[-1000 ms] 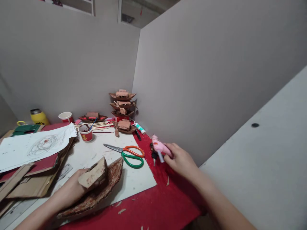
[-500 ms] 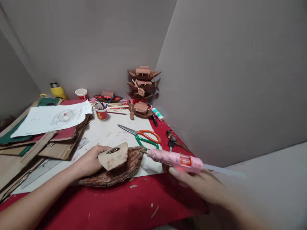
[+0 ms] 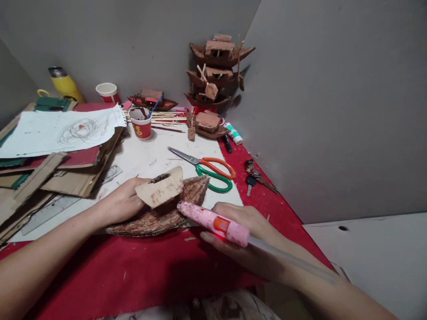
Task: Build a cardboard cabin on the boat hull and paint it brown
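Observation:
My left hand is closed on the far left side of a cardboard model boat, its fingertips hidden behind a pale cardboard roof piece. Streaky reddish-brown paint covers the hull, while the roof is largely bare. In my right hand is a pink hot glue gun with a clear glue stick coming out of its back end. The gun's front points at the boat, by the roof's near right edge. Its nozzle tip is hidden from me against the hull.
Scissors with orange and green handles lie beyond the boat, with keys to their right. Painted model boats stand stacked at the back. A paint cup holds a blue brush. Cardboard sheets and paper pile up on the left.
The glue gun has moved left and inward, from the boat's right tip to beside the roof. My left hand still holds the boat. The view has tilted down somewhat.

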